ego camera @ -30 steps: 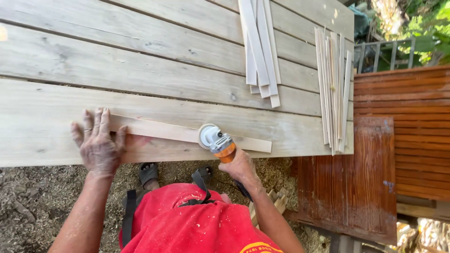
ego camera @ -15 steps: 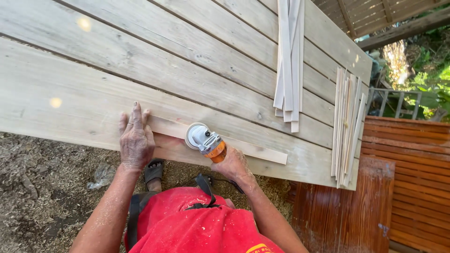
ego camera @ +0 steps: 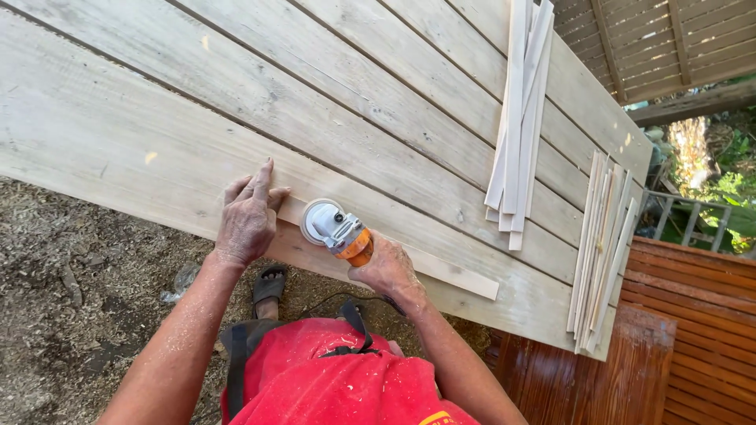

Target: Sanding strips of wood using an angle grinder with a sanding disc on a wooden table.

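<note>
A thin pale wooden strip [ego camera: 453, 274] lies along the near edge of a wide plank table [ego camera: 142, 126]. My left hand [ego camera: 246, 217] rests flat on the strip's left end, fingers spread. My right hand [ego camera: 387, 269] grips the orange and grey body of a small angle grinder [ego camera: 335, 228]. The grinder's round white disc guard sits on the strip, just right of my left hand.
Two bundles of thin wooden slats lie on the table, one [ego camera: 518, 118] at the upper middle right and one [ego camera: 600, 252] near the right end. Reddish varnished boards [ego camera: 693, 315] stand to the right. Sawdust covers the ground [ego camera: 71, 315] below the table.
The view has swung, so the table now runs more steeply down to the right. Both hands, the strip and the grinder keep about the same places relative to each other.
</note>
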